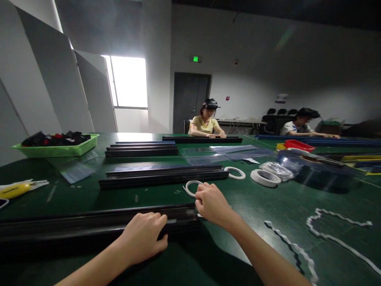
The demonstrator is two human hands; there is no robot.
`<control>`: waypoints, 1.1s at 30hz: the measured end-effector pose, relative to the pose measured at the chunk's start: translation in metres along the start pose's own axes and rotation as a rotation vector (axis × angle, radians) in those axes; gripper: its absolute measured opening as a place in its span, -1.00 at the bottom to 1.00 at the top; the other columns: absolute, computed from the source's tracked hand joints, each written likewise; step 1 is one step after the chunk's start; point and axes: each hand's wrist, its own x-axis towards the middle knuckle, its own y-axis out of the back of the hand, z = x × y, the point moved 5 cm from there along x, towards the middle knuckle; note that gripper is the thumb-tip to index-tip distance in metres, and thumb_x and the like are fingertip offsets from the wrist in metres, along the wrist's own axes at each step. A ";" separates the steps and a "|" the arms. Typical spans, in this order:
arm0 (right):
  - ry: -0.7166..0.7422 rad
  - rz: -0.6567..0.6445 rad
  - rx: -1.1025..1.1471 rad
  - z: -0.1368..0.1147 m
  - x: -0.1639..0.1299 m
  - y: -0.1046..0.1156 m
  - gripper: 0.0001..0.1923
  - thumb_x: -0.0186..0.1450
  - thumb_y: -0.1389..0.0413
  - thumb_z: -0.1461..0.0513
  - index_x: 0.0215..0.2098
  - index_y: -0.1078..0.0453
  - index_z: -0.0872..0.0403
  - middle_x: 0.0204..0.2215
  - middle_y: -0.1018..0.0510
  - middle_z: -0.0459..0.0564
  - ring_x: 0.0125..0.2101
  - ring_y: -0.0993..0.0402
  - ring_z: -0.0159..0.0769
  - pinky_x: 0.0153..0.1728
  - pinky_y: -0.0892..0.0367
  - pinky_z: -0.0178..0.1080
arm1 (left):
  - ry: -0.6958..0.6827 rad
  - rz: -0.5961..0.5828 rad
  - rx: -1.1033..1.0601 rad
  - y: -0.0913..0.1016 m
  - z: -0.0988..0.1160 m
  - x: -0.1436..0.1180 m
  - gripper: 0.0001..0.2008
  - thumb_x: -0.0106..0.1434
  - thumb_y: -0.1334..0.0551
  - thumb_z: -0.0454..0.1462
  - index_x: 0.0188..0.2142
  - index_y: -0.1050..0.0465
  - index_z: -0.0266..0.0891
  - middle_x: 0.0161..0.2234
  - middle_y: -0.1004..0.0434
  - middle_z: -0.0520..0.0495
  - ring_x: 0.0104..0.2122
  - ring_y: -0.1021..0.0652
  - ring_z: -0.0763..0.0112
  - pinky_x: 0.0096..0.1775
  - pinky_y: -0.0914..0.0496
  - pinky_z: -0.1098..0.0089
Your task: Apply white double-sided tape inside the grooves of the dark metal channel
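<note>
Our left hand [142,237] lies curled over the near black rail [89,226], fingers wrapped on its top edge; our right hand [212,203] is loosely closed at the rail's right end, and we cannot tell what it pinches. Just beyond that end lies a tape ring [192,187], then a second black rail [162,176]. Farther past the rail, two people sit at the green table [268,206]

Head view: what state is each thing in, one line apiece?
left hand: closed over the near black rail
right hand: curled at the rail's end, grip unclear
near black rail: flat along the table edge
small tape ring: flat, beside the right hand
tape roll: lying flat
green basket: filled with dark parts
white strips: loose, curled on the table
</note>
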 end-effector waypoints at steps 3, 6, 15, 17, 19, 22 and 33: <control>-0.066 -0.092 -0.009 0.004 -0.002 -0.006 -0.73 0.19 0.04 0.26 -0.57 -0.43 0.11 -0.41 -0.54 0.08 -0.39 -0.40 -0.26 -0.36 -0.13 -0.25 | 0.007 -0.005 -0.011 0.001 -0.001 0.000 -0.85 0.19 -0.06 -0.18 -0.34 -0.34 -0.17 -0.34 -0.52 -0.05 -0.31 -0.51 0.26 -0.29 -0.31 0.33; -0.155 -0.192 -0.001 0.011 -0.006 -0.014 -0.72 0.20 0.05 0.21 -0.55 -0.43 0.09 -0.48 -0.55 0.08 -0.46 -0.43 -0.22 -0.47 -0.11 -0.26 | 0.001 0.002 -0.014 0.002 -0.001 0.000 -0.84 0.19 -0.06 -0.18 -0.33 -0.34 -0.16 -0.34 -0.52 -0.04 -0.31 -0.51 0.26 -0.30 -0.31 0.34; -0.124 -0.095 -0.045 0.013 -0.003 -0.012 -0.81 0.15 0.06 0.31 -0.33 -0.37 0.11 -0.39 -0.55 0.10 -0.34 -0.43 -0.18 -0.37 -0.10 -0.24 | -0.020 0.033 -0.007 0.001 -0.002 0.000 -0.86 0.19 -0.05 -0.19 -0.34 -0.32 -0.16 -0.35 -0.52 -0.02 -0.33 -0.51 0.26 -0.32 -0.32 0.33; -0.117 -0.099 -0.023 0.012 -0.002 -0.012 -0.82 0.18 0.07 0.32 -0.37 -0.36 0.10 -0.38 -0.55 0.08 -0.35 -0.43 -0.20 -0.36 -0.10 -0.24 | -0.022 0.040 -0.009 0.000 -0.002 0.000 -0.86 0.19 -0.05 -0.19 -0.34 -0.32 -0.16 -0.34 -0.52 -0.02 -0.33 -0.52 0.26 -0.32 -0.32 0.33; -0.142 -0.141 0.020 0.012 -0.002 -0.013 -0.81 0.23 0.10 0.30 -0.35 -0.35 0.09 -0.39 -0.54 0.07 -0.39 -0.43 -0.23 -0.41 -0.08 -0.26 | -0.025 0.040 -0.010 0.000 -0.002 0.000 -0.86 0.19 -0.05 -0.19 -0.34 -0.32 -0.16 -0.35 -0.52 -0.02 -0.33 -0.52 0.26 -0.32 -0.32 0.33; -0.186 -0.200 0.084 0.012 -0.003 -0.015 -0.78 0.28 0.12 0.25 -0.29 -0.35 0.07 -0.38 -0.54 0.06 -0.45 -0.42 -0.25 -0.48 -0.05 -0.29 | -0.027 0.036 -0.004 0.000 -0.001 -0.001 -0.86 0.19 -0.05 -0.19 -0.34 -0.32 -0.16 -0.35 -0.52 -0.02 -0.33 -0.52 0.26 -0.32 -0.32 0.33; -0.056 -0.017 0.121 0.013 0.004 -0.032 -0.66 0.26 0.10 0.34 -0.02 -0.30 0.12 -0.07 -0.43 0.14 -0.05 -0.29 -0.20 -0.09 -0.12 -0.23 | -0.033 0.045 0.004 -0.002 -0.002 -0.001 -0.85 0.19 -0.04 -0.19 -0.33 -0.33 -0.16 -0.35 -0.53 -0.02 -0.33 -0.53 0.24 -0.32 -0.34 0.31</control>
